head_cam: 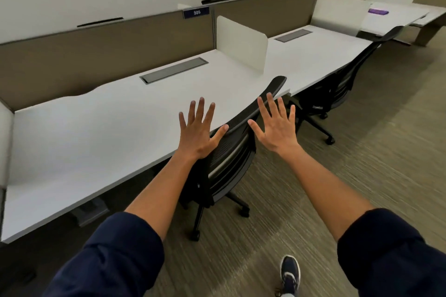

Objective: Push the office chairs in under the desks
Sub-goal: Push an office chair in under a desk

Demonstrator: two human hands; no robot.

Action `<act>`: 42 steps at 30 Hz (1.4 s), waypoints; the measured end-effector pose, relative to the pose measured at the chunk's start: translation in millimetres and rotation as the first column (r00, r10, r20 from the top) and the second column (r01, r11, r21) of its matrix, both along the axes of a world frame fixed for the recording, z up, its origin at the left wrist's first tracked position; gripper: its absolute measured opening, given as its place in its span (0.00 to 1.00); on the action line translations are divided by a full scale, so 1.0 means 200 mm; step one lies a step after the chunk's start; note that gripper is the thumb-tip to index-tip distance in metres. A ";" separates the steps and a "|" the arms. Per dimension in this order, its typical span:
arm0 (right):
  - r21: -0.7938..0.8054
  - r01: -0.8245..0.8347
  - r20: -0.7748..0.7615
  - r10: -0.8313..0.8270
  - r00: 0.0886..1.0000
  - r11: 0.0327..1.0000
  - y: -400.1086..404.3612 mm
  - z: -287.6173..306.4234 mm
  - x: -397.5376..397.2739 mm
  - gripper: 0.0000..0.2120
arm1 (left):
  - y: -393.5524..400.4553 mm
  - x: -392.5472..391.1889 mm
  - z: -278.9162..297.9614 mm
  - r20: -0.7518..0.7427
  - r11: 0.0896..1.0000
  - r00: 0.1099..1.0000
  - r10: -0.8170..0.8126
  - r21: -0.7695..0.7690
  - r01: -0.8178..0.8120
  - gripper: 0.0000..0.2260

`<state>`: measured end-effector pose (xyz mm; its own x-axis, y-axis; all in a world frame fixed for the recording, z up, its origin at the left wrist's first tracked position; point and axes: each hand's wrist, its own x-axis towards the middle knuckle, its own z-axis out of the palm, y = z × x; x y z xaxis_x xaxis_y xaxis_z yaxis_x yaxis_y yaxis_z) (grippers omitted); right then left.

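A black mesh office chair (229,159) stands right in front of me, its seat tucked under the long white desk (96,132) and its backrest top at the desk's edge. My left hand (199,131) is spread flat over the backrest's left end, fingers apart. My right hand (275,125) is spread the same way by the backrest's right part. Neither hand grips anything; whether the palms touch the chair I cannot tell. A second black chair (342,84) is tucked under the neighbouring desk (313,55) to the right.
White dividers (241,43) separate the desks, with a tan partition wall (108,48) behind. Grey cable hatches (173,70) sit in the desktops. A purple object (378,11) lies on a far desk. Striped carpet (362,176) stretches to the right; my shoe (289,275) is below.
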<state>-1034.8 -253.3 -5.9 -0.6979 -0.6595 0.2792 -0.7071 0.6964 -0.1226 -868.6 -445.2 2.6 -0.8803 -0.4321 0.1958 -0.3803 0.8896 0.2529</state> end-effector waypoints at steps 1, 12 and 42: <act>0.002 -0.017 0.000 0.017 1.000 1.000 -0.03 0.01 -0.10 0.38 | -0.01 -0.09 0.02 -0.003 1.000 1.000 0.005 0.005 -0.005 0.41; 0.163 -0.278 0.037 0.276 0.961 0.947 -0.25 0.04 -0.96 0.45 | 0.08 -0.73 0.01 0.189 0.979 0.971 0.146 0.114 -0.170 0.39; 0.180 -0.593 -0.041 0.609 0.792 0.785 -0.07 -0.04 -0.71 0.38 | 0.47 -0.25 -0.07 0.184 0.907 0.893 0.411 0.010 -0.420 0.39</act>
